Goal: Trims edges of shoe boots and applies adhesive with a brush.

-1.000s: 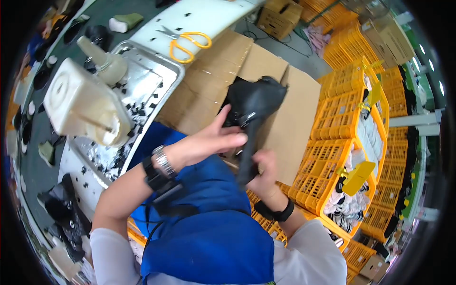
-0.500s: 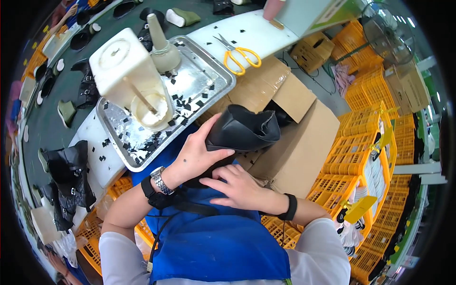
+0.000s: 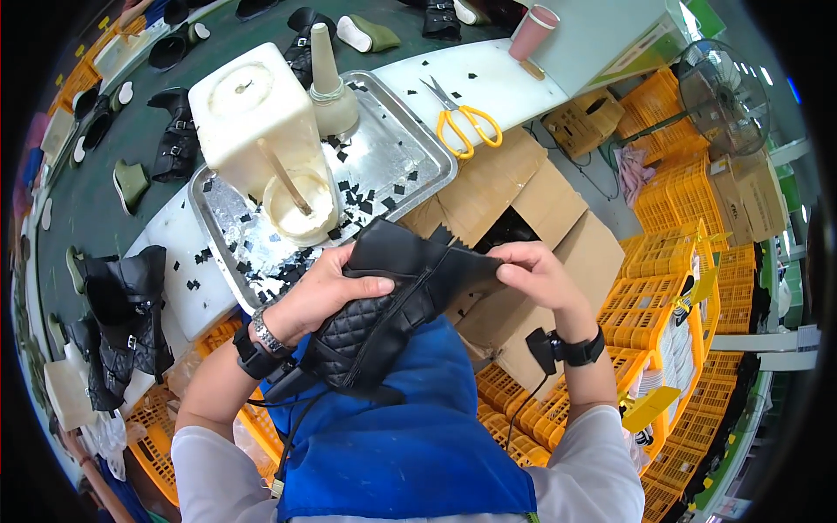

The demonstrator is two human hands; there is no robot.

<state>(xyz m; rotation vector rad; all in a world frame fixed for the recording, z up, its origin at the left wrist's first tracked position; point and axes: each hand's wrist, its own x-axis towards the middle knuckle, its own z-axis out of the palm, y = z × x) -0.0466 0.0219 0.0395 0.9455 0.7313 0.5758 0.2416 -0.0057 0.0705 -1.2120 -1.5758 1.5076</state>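
Observation:
A black boot point(image 3: 379, 318) with a quilted panel lies slantwise over my blue apron, its opening toward the upper right. My left hand point(image 3: 316, 295) is closed around its left side, thumb lying across the black material. At the other end my right hand point(image 3: 542, 277) pinches the edge of the boot's shaft between thumb and fingers and holds it out to the right. A seam or zip line runs along the boot between the hands. Its sole is not visible. Beyond the boot stands a metal tray point(image 3: 442, 166) strewn with small black scraps.
On the tray are a white glue container point(image 3: 253, 113) with a stick and a cone-topped bottle point(image 3: 330, 100). Yellow-handled scissors point(image 3: 469, 131) lie right of it. A cardboard box point(image 3: 567, 288) stands open beside me, near stacked orange crates point(image 3: 641, 301). More boots point(image 3: 131, 305) are at left.
The boot has turned from opening-up to lying slantwise, showing its quilted side. My right hand has moved from below it to the right and up, now gripping the shaft edge.

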